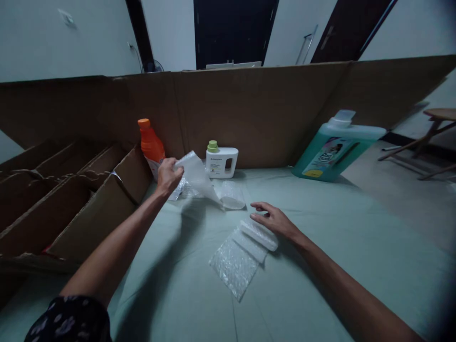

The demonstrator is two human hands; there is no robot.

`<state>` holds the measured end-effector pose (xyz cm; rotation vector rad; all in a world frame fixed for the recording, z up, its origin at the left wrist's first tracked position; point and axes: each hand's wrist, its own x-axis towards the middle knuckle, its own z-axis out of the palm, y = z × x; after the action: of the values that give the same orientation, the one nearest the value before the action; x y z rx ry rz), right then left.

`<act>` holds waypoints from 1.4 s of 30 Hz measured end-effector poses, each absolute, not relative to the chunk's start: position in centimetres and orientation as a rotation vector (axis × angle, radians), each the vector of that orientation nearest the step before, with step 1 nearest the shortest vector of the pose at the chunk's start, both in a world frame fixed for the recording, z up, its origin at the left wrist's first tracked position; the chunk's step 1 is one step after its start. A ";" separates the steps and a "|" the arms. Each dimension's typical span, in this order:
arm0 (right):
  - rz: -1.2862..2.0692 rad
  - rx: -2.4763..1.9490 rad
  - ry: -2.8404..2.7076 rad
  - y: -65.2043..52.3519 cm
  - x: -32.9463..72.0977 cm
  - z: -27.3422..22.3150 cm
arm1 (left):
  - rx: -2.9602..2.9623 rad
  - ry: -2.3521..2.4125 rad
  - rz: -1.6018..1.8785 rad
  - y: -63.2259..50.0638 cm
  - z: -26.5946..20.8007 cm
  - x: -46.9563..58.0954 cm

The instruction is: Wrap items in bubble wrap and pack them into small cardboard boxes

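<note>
My left hand (170, 177) pinches the upper corner of a translucent bubble wrap sheet (198, 175), which hangs down to the right from my fingers. Beneath and behind it lie more bubble wrap pieces, partly hidden, and one curled piece (232, 195) rests to their right. Nearer to me, my right hand (272, 218) hovers with thumb and fingers apart, nothing between them. Just below it is a partly rolled bubble wrap strip (242, 254), its flat end spread toward me on the pale green cloth (302, 299).
An orange bottle (151, 142) leans by the divided cardboard box (81, 209) at left. A white jug with a green cap (221, 161) stands against the cardboard wall (256, 114). At right a large teal liquid jug (331, 149) is standing; a wooden stool (438, 116) is beyond.
</note>
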<state>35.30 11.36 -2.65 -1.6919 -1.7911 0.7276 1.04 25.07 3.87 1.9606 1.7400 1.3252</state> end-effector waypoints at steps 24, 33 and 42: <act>0.247 -1.559 -1.999 24.1 25.5 3.1 | 2.275 2.398 1.529 -2.0 4.8 -14.5; 0.413 -1.454 -2.293 19.7 24.8 2.9 | 2.110 2.416 1.455 2.4 2.6 -19.3; 0.278 -1.911 -2.264 8.8 34.8 -4.9 | 2.138 2.029 1.626 -2.4 2.7 -17.0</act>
<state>34.76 8.81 -4.89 -1.9113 -2.2641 0.2778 -17.00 -2.38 2.66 2.1380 2.0292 1.6263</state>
